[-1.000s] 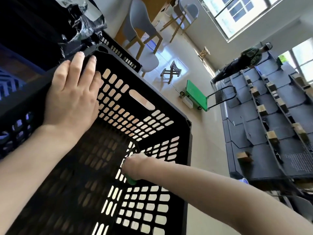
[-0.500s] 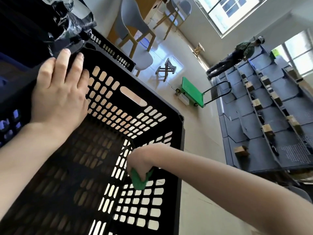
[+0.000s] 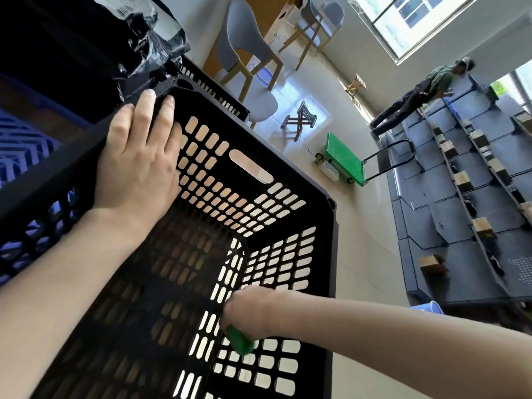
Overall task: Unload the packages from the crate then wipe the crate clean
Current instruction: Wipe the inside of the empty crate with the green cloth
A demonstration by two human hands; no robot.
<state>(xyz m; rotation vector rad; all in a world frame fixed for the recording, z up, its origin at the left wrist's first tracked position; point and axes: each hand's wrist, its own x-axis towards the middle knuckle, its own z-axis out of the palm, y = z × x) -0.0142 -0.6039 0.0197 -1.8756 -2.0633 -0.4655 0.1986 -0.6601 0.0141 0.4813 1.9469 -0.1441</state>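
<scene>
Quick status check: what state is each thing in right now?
crate: no packages visible inside
left hand: flat on the crate rim
right hand: inside the crate, gripping the green cloth
green cloth: bunched, against the inner wall
package: outside the crate, beyond its rim

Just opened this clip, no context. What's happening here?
A person is wiping out a black slotted crate. The left hand lies flat on the crate's left rim, steadying it. The right hand reaches inside and grips a green cloth against the wall by an inner corner. No packages show inside the crate; black plastic-wrapped packages sit just past its far-left corner.
</scene>
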